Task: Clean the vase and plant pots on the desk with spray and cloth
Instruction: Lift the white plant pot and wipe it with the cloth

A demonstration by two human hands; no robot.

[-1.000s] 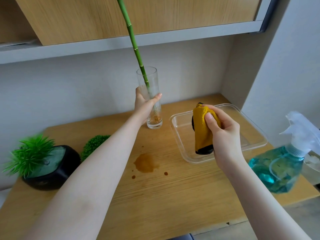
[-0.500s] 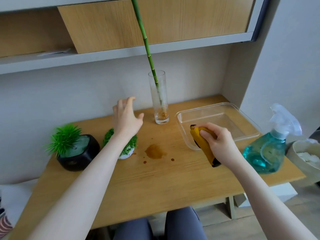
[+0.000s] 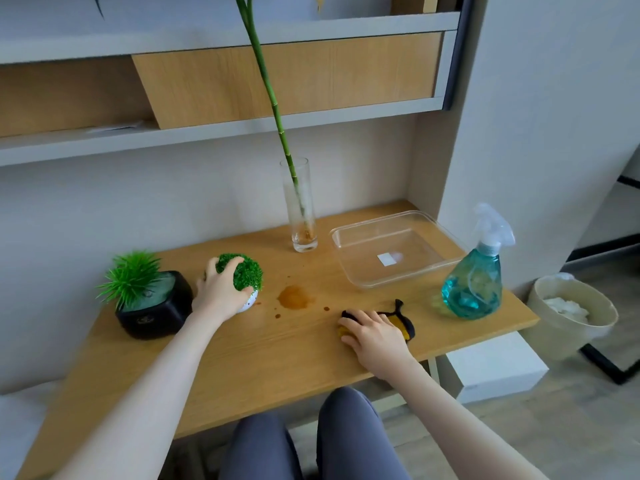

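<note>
The left hand (image 3: pixel 220 292) had its fingers (image 3: pixel 230 263) clasped round the small round plant pot (image 3: pixel 247 277). The right hand (image 3: pixel 375 336) pressed the cloth (image 3: pixel 403 322) flat on the bench (image 3: pixel 277 351), fingers spread. The vase (image 3: pixel 300 209) stood untended; both pots probably remained to clean.

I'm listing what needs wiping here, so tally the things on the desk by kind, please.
Plant pots: 2, black pot and small white pot under the left hand
Glass vase: 1
Clear tray: 1
Spray bottle: 1
Cloth: 1, under the right hand
Total: 6
</note>
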